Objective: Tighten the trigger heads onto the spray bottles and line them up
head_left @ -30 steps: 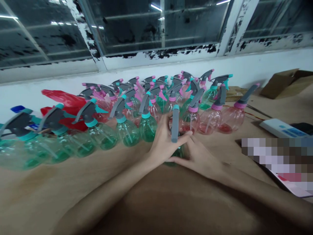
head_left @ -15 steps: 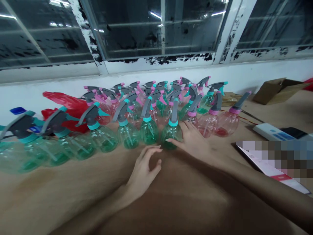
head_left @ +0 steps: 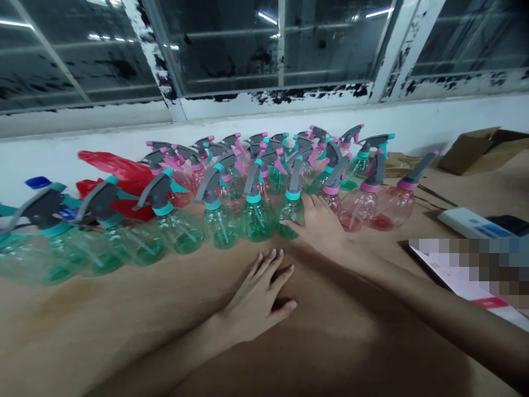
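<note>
My right hand (head_left: 324, 223) curls around the right side of a green spray bottle (head_left: 290, 212) with a teal collar and grey trigger head; its thumb lies across the front, and the other fingers are partly hidden behind. The bottle stands upright in the front row. Just left of it is another green spray bottle (head_left: 256, 218), close beside it. My left hand (head_left: 260, 298) rests low over the tabletop, palm down, fingers spread and holding nothing. Pink spray bottles (head_left: 390, 207) stand to the right of my right hand.
Several more green and pink spray bottles fill the back rows by the wall. A red plastic bag (head_left: 119, 171) lies behind the left bottles. At right are an open cardboard box (head_left: 475, 151), a white device (head_left: 473, 223) and a partly blurred flat item (head_left: 446, 264).
The bottle in my right hand has shifted back, into line with its neighbour. My left hand has come nearer, and its curled fingers have spread flat. The view has shifted slightly.
</note>
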Available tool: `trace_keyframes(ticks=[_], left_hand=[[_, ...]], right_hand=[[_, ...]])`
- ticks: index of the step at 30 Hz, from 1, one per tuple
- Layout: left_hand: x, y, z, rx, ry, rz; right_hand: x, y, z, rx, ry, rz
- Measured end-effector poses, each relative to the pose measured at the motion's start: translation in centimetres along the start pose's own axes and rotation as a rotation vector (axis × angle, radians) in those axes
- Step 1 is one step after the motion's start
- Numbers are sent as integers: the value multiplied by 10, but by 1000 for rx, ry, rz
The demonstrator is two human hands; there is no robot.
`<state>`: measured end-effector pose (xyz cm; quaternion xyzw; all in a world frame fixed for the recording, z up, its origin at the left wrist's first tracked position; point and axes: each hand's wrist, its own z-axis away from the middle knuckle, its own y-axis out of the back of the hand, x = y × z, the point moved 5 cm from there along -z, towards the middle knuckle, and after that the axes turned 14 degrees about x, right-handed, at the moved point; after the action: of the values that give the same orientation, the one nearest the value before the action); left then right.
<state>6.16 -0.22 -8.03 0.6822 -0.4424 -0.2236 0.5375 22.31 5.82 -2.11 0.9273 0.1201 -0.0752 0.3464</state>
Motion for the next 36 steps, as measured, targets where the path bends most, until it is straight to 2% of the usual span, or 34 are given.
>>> trace_keyframes(ticks=[4, 7, 9, 12, 15, 17, 19, 21, 26, 31, 36], left_hand=[[1, -2, -3, 2, -18, -5], [1, -2, -3, 7, -23, -1], [1, -2, -3, 0, -24, -4], [0, -3, -3, -9, -19, -21], [0, -3, -3, -17, -21, -30], [0, -3, -3, -19, -23, -29], [0, -3, -3, -10, -24, -28], [-1, -3, -3, -3, -28, -36], [-1, -4, -4, -45, -30, -91], [-1, -2, -4, -56, -28, -105], [-1, -4, -3, -55, -33, -97]], right_hand=[[-1, 8, 5, 27, 2, -17], [0, 28, 11, 22, 21, -44], [7, 42, 16, -26, 16, -78], [30, 57, 24, -97, -38, -160], [62, 63, 32, -28, -141, -196], [82, 62, 37, 10, -211, -142], [92, 60, 39, 33, -221, -52], [92, 59, 37, 47, -188, 27], [75, 58, 20, 82, -109, 86], [66, 47, 8, 51, -159, 169], [62, 37, 6, 42, -233, 258]])
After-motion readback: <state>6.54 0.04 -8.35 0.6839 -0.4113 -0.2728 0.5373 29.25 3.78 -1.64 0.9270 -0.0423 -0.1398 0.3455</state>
